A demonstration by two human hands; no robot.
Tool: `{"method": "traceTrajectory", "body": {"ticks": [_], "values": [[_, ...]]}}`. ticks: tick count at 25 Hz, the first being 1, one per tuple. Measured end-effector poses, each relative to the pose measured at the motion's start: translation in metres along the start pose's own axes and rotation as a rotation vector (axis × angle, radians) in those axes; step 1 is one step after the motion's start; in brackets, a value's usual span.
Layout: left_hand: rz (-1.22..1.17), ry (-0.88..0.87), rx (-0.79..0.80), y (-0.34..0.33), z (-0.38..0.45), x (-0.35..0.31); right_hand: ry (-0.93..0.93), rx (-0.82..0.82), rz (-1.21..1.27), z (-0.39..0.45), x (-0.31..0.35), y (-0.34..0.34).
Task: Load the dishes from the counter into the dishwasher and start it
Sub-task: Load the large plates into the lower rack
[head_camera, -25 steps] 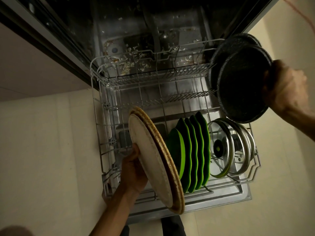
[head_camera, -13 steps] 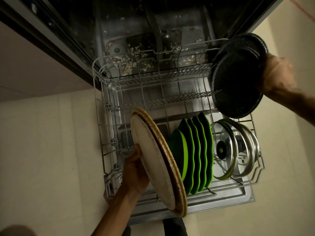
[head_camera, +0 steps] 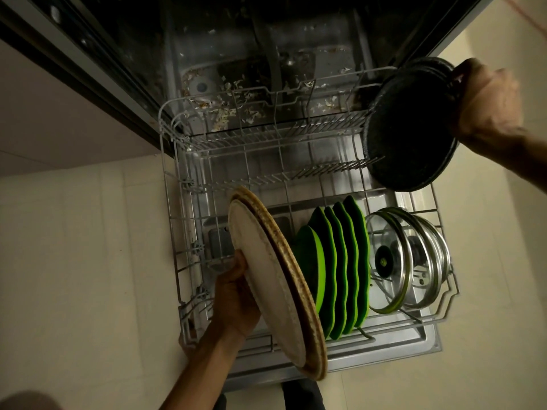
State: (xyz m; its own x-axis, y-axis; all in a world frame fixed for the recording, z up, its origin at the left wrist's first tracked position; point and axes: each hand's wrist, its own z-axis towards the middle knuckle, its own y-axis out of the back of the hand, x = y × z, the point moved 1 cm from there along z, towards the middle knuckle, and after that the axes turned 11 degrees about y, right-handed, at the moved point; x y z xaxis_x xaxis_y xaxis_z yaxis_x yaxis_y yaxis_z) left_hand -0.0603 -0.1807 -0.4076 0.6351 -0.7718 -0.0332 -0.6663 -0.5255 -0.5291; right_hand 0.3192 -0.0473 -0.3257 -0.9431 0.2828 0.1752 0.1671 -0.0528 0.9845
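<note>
since 1 s ago the black plates [head_camera: 410,128] in my r hand [head_camera: 485,105] dropped toward the rack [head_camera: 168,226] at 2 o'clock; the tan plates [head_camera: 275,282] barely moved.

head view: partway imo: green plates [head_camera: 334,267] and glass lids [head_camera: 408,258] racked at 5 o'clock. l hand [head_camera: 236,300] grips the tan pair's rim at 7 o'clock, r hand curls round the black pair. both pairs unseated, start pending.

Pulled-out wire dishwasher rack [head_camera: 170,220] with upright green plates [head_camera: 340,261] beside glass lids [head_camera: 408,261].
</note>
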Motion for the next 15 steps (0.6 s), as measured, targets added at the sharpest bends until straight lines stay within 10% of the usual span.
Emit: {"method": "traceTrajectory", "body": {"ticks": [15], "values": [[0.078,-0.021,-0.023,-0.003,0.0,0.006,0.081,-0.021,-0.084,-0.014,-0.002,0.0]]}}
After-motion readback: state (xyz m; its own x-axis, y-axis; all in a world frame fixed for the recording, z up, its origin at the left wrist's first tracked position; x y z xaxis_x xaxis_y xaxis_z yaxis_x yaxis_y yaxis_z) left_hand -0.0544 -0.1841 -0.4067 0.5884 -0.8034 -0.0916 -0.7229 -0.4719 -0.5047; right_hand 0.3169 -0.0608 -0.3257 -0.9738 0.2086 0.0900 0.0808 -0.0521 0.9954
